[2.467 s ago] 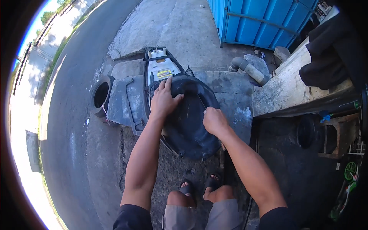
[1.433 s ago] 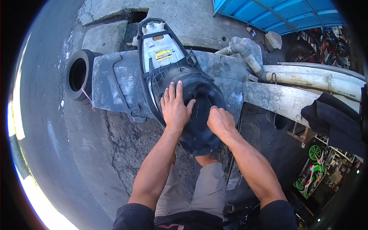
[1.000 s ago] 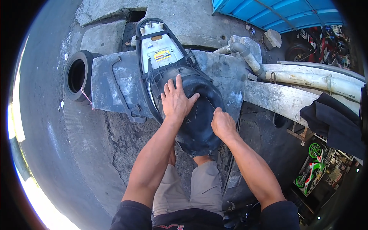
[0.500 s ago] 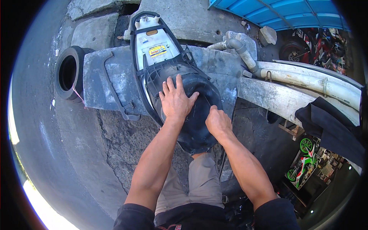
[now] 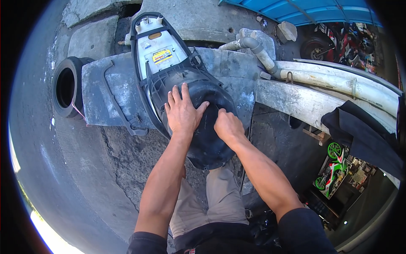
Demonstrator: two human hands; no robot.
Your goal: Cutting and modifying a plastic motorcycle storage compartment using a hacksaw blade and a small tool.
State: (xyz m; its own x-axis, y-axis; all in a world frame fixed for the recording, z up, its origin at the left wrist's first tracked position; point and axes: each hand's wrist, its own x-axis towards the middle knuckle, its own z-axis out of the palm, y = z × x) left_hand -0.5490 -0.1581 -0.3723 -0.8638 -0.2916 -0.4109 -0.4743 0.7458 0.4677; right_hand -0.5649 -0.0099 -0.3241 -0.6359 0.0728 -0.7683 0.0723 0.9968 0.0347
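Observation:
An upturned motorcycle seat (image 5: 211, 146) lies across a concrete slab and reaches toward my knees. Its near half is a rounded black shell; the far half is a white plastic part (image 5: 155, 47) with a yellow label, framed in black. Flat on the black shell rests my left hand (image 5: 182, 116), fingers spread and thumb pointing right. My right hand (image 5: 229, 129) is closed just right of that thumb, its fist low over the shell. A thin, dark shaft sticks out of the fist toward the shell; its handle is hidden, so the tool's kind is unclear.
Left of the seat, a curved black strip (image 5: 111, 95) lies on the slab (image 5: 95, 91). A tyre (image 5: 67, 86) stands at the slab's left end. To the right run a grey pipe (image 5: 313, 78) and a pale beam (image 5: 296, 93), with dark cloth (image 5: 359, 135) draped over its end.
The whole view has shifted, moving the scene leftward. My right hand has come slightly forward, nearer my left thumb, and less of the thin shaft shows. My left hand stays on the shell.

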